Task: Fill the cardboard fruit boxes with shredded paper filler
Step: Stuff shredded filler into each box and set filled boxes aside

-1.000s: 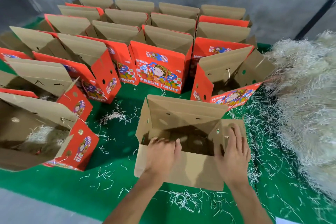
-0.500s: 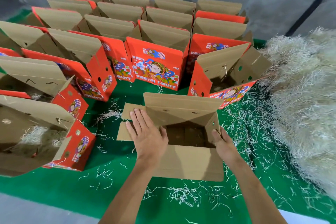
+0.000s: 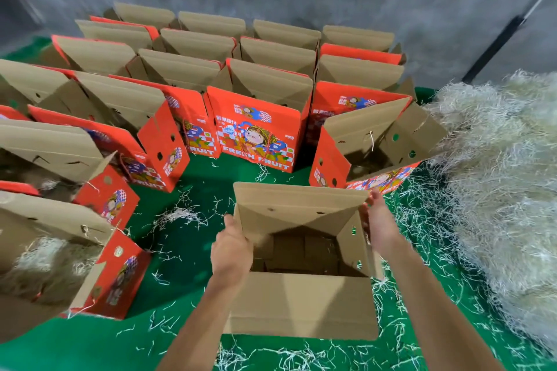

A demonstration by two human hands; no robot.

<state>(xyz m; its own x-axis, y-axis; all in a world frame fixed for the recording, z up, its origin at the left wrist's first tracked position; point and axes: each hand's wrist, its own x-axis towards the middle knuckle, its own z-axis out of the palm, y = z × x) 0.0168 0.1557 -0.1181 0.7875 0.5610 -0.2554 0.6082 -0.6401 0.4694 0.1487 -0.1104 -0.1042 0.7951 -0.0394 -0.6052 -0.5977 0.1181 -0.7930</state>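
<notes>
Open cardboard fruit box point(image 3: 301, 304) set near centre on the green mat point(image 3: 187, 250), left side flap gripped by left hand point(image 3: 230, 253), right flap held by right hand point(image 3: 381, 232), shredded paper filler point(image 3: 497, 175) heaped at right, red printed boxes point(image 3: 256, 129) ranked beyond.

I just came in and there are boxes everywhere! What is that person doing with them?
A person is getting a cardboard box ready to fill. The left hand and right hand hold its two sides, keeping the top open. Inside it looks empty, with no filler yet. A big pile of shredded paper lies to the right on the green table. Many red fruit boxes stand open behind, and one on the left already holds some paper.
</notes>
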